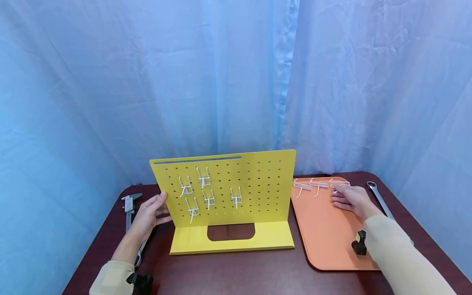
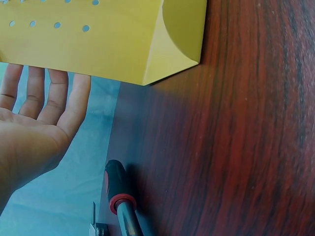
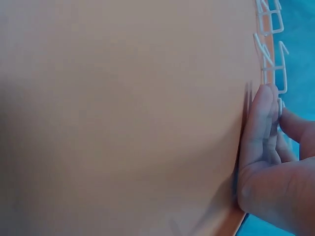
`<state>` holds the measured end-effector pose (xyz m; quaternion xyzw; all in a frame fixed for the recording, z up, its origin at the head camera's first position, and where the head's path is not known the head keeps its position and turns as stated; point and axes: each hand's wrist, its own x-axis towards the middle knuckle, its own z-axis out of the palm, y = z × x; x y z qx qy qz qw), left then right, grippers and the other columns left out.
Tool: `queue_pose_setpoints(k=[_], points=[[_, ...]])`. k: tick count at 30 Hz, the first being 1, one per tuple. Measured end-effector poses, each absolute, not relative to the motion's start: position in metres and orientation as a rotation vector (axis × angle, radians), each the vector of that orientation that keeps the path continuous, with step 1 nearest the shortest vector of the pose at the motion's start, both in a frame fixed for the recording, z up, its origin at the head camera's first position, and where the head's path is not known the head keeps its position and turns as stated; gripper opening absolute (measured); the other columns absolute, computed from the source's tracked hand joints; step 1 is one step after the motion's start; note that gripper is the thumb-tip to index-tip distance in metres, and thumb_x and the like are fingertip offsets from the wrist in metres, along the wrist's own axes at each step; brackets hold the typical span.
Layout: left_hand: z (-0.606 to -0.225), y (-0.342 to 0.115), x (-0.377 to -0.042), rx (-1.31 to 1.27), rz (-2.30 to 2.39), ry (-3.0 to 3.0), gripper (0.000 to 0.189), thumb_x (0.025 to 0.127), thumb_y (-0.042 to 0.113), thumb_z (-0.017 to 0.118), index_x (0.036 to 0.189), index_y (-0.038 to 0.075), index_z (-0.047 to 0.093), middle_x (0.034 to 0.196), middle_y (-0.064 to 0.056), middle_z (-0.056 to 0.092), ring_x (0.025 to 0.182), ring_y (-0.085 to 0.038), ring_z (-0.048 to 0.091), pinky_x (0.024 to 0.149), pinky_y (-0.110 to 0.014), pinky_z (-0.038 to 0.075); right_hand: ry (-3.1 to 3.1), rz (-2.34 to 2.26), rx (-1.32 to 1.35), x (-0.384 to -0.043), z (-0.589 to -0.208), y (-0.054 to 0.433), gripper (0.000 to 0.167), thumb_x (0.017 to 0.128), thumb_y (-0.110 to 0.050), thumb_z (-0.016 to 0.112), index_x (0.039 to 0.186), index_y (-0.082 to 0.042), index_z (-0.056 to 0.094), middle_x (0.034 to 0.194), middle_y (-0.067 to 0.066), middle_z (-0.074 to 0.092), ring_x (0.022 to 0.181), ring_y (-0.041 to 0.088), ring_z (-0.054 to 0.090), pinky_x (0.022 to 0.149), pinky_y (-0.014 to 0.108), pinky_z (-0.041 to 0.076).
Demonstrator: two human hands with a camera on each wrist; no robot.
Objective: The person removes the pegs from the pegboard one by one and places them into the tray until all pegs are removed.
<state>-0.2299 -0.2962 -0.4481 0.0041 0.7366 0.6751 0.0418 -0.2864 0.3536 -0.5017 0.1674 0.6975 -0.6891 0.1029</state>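
A yellow pegboard (image 1: pixel 221 192) stands upright on its flat base, tilted slightly, with several white wire hooks (image 1: pixel 236 199) hung on its left and middle part. My left hand (image 1: pixel 146 216) grips the board's left edge, thumb at the front face; in the left wrist view its fingers (image 2: pixel 56 93) pass behind the panel. Over the far end of an orange tray (image 1: pixel 328 237), my right hand (image 1: pixel 352 199) pinches a white wire hook (image 1: pixel 341 183), partly hidden by the fingers. Two similar hooks, one on the left (image 1: pixel 302 186) and one beside it (image 1: pixel 318 184), lie along the tray's far rim.
Left of the board lie a caliper (image 1: pixel 128 205) and a metal-shafted tool (image 2: pixel 119 189) with a black-and-red handle. A wrench (image 1: pixel 380 198) lies right of the tray, partly under the right forearm. Pale blue curtains (image 1: pixel 221 82) hang behind the dark wooden table (image 1: pixel 221 274).
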Motion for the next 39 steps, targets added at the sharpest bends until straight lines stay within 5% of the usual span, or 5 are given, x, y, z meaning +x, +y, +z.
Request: queue_pose_setpoints(k=[12, 39], points=[[-0.448, -0.297, -0.231, -0.009, 2.059, 2.26, 0.038, 0.104, 0.049, 0.053, 0.123, 0.02, 0.07, 0.104, -0.002, 0.073, 0.098, -0.021, 0.07, 0.087, -0.043, 0.059, 2.117, -2.019, 0.691, -0.282, -0.497, 0.34, 0.047, 0.106, -0.029, 0.056, 0.134, 0.009, 0.049, 0.08, 0.001, 0.072, 0.073, 0.016, 0.074, 0.072, 0.034, 0.061], [-0.448, -0.298, -0.231, 0.041, 2.063, 2.251, 0.038, 0.105, 0.047, 0.052, 0.124, 0.018, 0.069, 0.105, -0.003, 0.073, 0.098, -0.021, 0.07, 0.087, -0.044, 0.058, 2.165, -1.966, 0.598, -0.277, -0.493, 0.341, 0.047, 0.11, -0.026, 0.042, 0.142, 0.009, 0.039, 0.085, -0.002, 0.071, 0.076, 0.015, 0.074, 0.074, 0.035, 0.061]])
